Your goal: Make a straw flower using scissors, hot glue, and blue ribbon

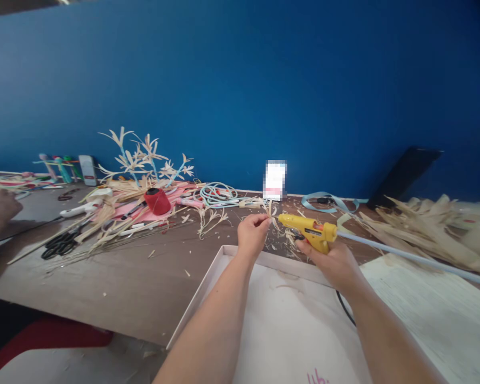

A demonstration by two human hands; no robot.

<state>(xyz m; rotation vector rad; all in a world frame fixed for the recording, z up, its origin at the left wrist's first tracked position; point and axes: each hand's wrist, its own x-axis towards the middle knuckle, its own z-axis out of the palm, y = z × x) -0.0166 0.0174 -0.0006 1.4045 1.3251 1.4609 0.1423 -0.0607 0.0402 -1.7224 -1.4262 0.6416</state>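
At the box's far rim (290, 266), the right grip (338, 261) is grasping a glue gun (312, 228) while the left grip (253, 233) is pinching a pale strip (271, 209).

Glue gun (307, 225) was bright yellow with a dark slot in the side, gripped roughly level in the right hand (338, 264), nozzle facing left. A super long whitish glue stick (416, 258) poked out the back. Skinny pale strip (270, 208) was pinched in the left hand (253, 234), just beside the nozzle.
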